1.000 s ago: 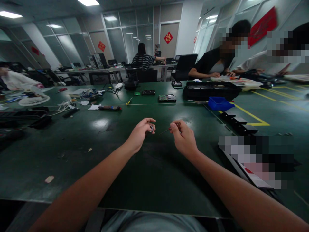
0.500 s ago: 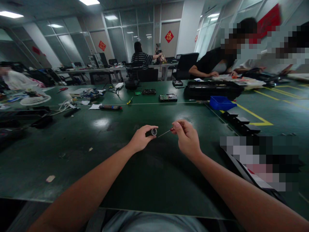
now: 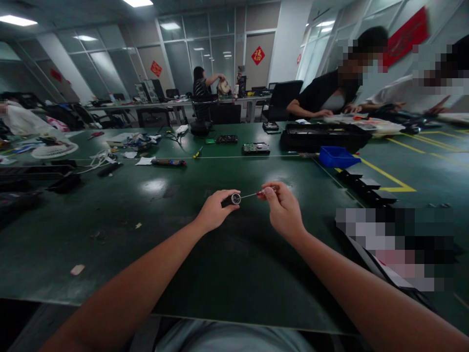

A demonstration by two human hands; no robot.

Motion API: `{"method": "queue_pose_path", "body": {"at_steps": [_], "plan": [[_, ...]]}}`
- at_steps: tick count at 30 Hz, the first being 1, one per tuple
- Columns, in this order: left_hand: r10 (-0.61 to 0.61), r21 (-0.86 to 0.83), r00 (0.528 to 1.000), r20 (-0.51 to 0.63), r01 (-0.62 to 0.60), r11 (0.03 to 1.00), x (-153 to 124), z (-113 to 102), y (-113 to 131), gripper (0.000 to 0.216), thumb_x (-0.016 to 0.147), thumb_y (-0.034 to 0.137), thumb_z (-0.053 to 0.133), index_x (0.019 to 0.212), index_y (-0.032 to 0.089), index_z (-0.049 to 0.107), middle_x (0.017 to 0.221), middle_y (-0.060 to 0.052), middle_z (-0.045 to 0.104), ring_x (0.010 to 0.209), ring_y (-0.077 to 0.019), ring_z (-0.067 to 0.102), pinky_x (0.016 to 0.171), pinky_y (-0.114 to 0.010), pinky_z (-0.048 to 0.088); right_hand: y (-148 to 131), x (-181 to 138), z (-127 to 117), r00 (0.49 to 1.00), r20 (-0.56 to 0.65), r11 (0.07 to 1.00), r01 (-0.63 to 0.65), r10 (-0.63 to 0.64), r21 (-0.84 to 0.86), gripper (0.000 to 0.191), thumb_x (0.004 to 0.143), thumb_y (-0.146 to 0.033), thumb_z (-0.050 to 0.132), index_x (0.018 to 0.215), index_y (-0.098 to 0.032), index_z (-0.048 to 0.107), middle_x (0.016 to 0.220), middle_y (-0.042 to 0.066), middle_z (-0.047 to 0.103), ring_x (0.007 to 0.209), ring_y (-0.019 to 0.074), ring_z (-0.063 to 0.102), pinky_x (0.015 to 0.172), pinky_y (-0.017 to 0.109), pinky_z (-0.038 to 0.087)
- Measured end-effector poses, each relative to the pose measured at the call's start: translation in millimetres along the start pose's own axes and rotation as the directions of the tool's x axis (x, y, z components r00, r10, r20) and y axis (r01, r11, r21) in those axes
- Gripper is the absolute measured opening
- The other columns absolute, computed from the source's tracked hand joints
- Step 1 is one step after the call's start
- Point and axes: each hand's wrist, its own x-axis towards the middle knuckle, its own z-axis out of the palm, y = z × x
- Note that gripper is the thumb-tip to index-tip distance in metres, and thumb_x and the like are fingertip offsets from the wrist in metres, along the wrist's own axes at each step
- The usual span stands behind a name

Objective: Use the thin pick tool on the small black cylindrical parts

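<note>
My left hand (image 3: 216, 210) grips a black cylinder (image 3: 230, 200) between thumb and fingers, its round silver-rimmed end facing right. What kind of part it is I cannot make out. In my right hand (image 3: 285, 208) is a screwdriver (image 3: 261, 192) with a reddish handle, held by closed fingers. Its thin shaft points left, and the tip meets the silver-rimmed end of the cylinder. Both hands are raised over the green table (image 3: 227, 274), and my left fingers hide part of the cylinder.
Circuit-board units (image 3: 256, 147) lie ahead, near a yellow-tipped tool (image 3: 198, 152). A blue bin (image 3: 337, 157) and black brackets (image 3: 366, 188) are at right. Cables and parts (image 3: 134, 142) clutter the left. A co-worker in black (image 3: 326, 95) sits at far right.
The screwdriver's shaft has risen and its tip has moved from just below the cylinder's rim onto its end face. The cylinder has turned slightly toward me. A distant person has shifted.
</note>
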Motion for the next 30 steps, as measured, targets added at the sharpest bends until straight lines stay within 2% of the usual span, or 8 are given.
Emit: {"method": "queue_pose_path", "body": {"at_steps": [10,15,19,21,23,26,30], "plan": [[0.026,0.025,0.999,-0.022,-0.025,0.999,0,0,-4,0.041,0.084,0.019,0.072,0.125,0.025,0.066,0.124,-0.004,0.068,0.119,-0.0239,0.059,0.108,-0.043,0.040,-3,0,-2,0.999,0.037,0.999,0.004,-0.003,-0.037,0.024,0.097,-0.040,0.051,0.102,-0.020,0.062,0.086,0.006,0.075,0.082,0.0225,0.073,0.075,0.037,0.053],[0.009,0.000,1.000,-0.025,-0.009,1.000,0,0,-1,0.043,0.084,0.019,0.073,0.126,0.026,0.065,0.125,-0.004,0.068,0.120,-0.0236,0.059,0.109,-0.043,0.040,0,1,0,0.999,-0.025,0.997,-0.037,0.036,-0.067,0.025,0.098,-0.041,0.049,0.099,-0.020,0.062,0.085,0.007,0.075,0.079,0.0220,0.072,0.074,0.037,0.052],[0.002,-0.015,1.000,-0.028,-0.003,1.000,-1,1,0,0.043,0.085,0.018,0.072,0.127,0.026,0.065,0.126,-0.004,0.067,0.120,-0.0230,0.059,0.109,-0.042,0.040,1,2,0,0.999,-0.016,0.997,-0.039,0.038,-0.067,0.024,0.098,-0.040,0.048,0.100,-0.020,0.061,0.085,0.005,0.074,0.079,0.0204,0.071,0.073,0.034,0.050],[0.013,-0.008,1.000,-0.026,-0.013,1.000,-1,1,-1,0.043,0.084,0.018,0.072,0.127,0.026,0.065,0.126,-0.004,0.067,0.120,-0.0232,0.059,0.109,-0.042,0.040,-2,2,-2,1.000,-0.002,0.992,-0.017,0.017,-0.127,0.026,0.097,-0.042,0.050,0.094,-0.020,0.063,0.077,0.003,0.072,0.071,0.0183,0.067,0.067,0.031,0.047],[0.028,0.016,0.999,-0.017,-0.028,0.999,-1,1,-2,0.043,0.085,0.020,0.073,0.127,0.026,0.065,0.125,-0.004,0.068,0.120,-0.0237,0.059,0.107,-0.043,0.041,-6,2,-5,1.000,-0.004,0.971,0.007,-0.008,-0.238,0.032,0.094,-0.047,0.055,0.078,-0.021,0.063,0.063,0.000,0.065,0.057,0.0154,0.059,0.058,0.029,0.041],[0.048,0.069,0.999,-0.002,-0.048,0.996,-1,1,-2,0.043,0.085,0.022,0.074,0.127,0.026,0.065,0.124,-0.005,0.068,0.118,-0.0244,0.059,0.106,-0.044,0.042,-11,3,-7,0.998,-0.032,0.944,0.038,-0.051,-0.327,0.046,0.091,-0.052,0.058,0.057,-0.022,0.052,0.049,-0.004,0.047,0.046,0.0115,0.043,0.051,0.028,0.031],[0.069,0.114,0.998,0.010,-0.070,0.991,-1,1,-1,0.043,0.084,0.023,0.074,0.126,0.026,0.066,0.122,-0.005,0.069,0.116,-0.0245,0.060,0.104,-0.044,0.043,-10,2,-7,0.994,-0.037,0.936,0.084,-0.103,-0.341,0.045,0.090,-0.050,0.060,0.056,-0.022,0.050,0.048,-0.005,0.043,0.045,0.0102,0.040,0.049,0.027,0.029]]}}
